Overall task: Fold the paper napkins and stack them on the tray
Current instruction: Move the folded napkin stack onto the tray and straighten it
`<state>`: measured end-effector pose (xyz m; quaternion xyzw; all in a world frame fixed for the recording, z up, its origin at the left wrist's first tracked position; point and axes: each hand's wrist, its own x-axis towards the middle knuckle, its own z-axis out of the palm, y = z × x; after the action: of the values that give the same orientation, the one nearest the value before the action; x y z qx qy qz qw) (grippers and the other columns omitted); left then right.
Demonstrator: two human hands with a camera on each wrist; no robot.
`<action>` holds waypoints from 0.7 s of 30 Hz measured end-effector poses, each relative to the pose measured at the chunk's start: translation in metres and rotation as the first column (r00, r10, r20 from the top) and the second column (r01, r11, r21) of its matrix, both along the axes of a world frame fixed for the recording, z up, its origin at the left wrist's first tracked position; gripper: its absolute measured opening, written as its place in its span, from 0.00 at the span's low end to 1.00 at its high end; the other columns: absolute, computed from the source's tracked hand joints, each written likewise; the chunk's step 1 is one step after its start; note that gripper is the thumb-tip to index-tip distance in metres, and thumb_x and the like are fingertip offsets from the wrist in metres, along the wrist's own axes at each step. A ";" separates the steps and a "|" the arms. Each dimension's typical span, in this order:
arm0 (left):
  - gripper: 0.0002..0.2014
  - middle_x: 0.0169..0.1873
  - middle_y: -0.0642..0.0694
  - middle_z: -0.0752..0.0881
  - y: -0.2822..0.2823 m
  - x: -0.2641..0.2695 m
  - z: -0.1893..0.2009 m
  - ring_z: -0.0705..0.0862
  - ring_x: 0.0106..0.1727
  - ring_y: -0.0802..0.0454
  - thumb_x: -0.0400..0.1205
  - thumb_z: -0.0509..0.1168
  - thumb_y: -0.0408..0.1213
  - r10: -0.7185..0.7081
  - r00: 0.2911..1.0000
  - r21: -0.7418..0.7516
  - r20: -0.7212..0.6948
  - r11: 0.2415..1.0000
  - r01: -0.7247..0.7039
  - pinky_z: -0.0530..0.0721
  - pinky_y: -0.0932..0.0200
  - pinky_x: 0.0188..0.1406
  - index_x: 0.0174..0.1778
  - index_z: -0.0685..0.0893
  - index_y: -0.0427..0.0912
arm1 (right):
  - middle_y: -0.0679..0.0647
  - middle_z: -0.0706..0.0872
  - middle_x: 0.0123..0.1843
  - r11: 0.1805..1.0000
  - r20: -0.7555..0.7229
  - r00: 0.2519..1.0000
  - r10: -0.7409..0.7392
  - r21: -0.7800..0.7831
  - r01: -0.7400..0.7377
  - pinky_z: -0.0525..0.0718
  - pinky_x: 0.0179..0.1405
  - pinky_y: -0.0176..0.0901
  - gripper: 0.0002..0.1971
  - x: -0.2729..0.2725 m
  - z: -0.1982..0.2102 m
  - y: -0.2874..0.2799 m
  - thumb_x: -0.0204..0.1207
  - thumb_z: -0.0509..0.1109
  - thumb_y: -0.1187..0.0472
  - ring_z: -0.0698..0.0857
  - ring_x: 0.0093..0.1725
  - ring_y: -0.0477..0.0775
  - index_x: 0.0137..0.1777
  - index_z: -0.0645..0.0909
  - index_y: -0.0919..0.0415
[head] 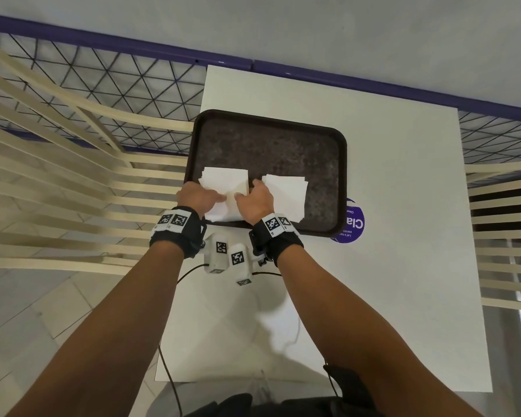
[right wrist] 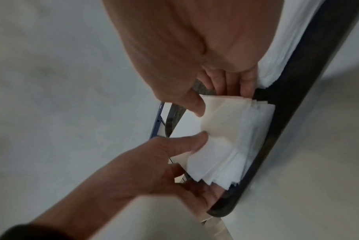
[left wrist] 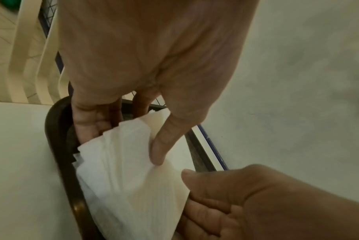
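Note:
A dark brown tray [head: 268, 139] lies on the white table. On its near half sit two stacks of white napkins. Both hands are on the left stack [head: 223, 182]; the right stack [head: 289, 194] lies untouched beside it. My left hand [head: 214, 197] holds the stack's left side, thumb on top and fingers beneath, as the left wrist view shows at the left hand [left wrist: 125, 138] and napkins [left wrist: 123, 186]. My right hand [head: 247, 194] pinches the other side, thumb on top, seen in the right wrist view as the right hand [right wrist: 221, 97] on the stack [right wrist: 235, 138].
The tray overhangs the left edge of the table [head: 388, 206]. A round purple sticker [head: 352, 227] shows by the tray's near right corner. Cream slatted chairs stand left [head: 57, 191] and right [head: 503, 236]. A mesh fence with a purple rail [head: 103, 79] runs behind.

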<state>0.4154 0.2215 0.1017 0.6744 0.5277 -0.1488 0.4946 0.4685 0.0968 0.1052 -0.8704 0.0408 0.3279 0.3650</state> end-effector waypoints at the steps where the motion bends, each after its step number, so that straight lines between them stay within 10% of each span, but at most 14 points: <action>1: 0.27 0.63 0.39 0.88 0.000 -0.002 -0.001 0.87 0.62 0.37 0.73 0.83 0.37 0.006 1.000 -0.012 0.019 1.000 -0.006 0.88 0.39 0.64 0.66 0.84 0.35 | 0.62 0.82 0.73 1.000 -0.003 1.000 -0.005 0.018 0.005 0.78 0.68 0.47 0.29 0.000 0.000 -0.001 0.80 0.72 0.60 0.81 0.73 0.64 0.80 0.70 0.66; 9: 0.25 0.61 0.43 0.89 0.001 -0.020 -0.007 0.86 0.64 0.42 0.74 0.79 0.29 0.032 0.982 -0.084 0.187 0.996 -0.016 0.86 0.40 0.66 0.68 0.84 0.41 | 0.56 0.86 0.69 0.979 -0.075 0.995 -0.059 0.190 0.072 0.82 0.71 0.56 0.41 -0.004 -0.004 -0.007 0.72 0.81 0.61 0.85 0.67 0.57 0.84 0.66 0.62; 13: 0.23 0.58 0.46 0.91 0.002 -0.025 0.000 0.87 0.62 0.42 0.75 0.73 0.30 0.089 0.954 -0.227 0.286 0.974 -0.023 0.86 0.42 0.64 0.67 0.85 0.47 | 0.54 0.91 0.58 0.962 -0.057 0.998 -0.032 0.270 0.046 0.88 0.62 0.60 0.23 -0.003 -0.006 -0.011 0.70 0.82 0.61 0.89 0.58 0.57 0.65 0.85 0.59; 21: 0.29 0.62 0.47 0.91 0.009 -0.031 0.011 0.89 0.64 0.43 0.73 0.81 0.45 0.165 0.867 -0.392 0.471 0.919 0.038 0.89 0.43 0.63 0.71 0.85 0.48 | 0.57 0.90 0.61 0.873 -0.124 0.984 -0.130 0.456 0.173 0.86 0.66 0.60 0.18 0.006 0.005 -0.020 0.79 0.76 0.61 0.89 0.61 0.57 0.67 0.80 0.62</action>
<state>0.3839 0.2306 0.1130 0.5600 0.3655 -0.0562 0.7414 0.4748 0.0766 0.1101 -0.7361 0.0455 0.3369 0.5853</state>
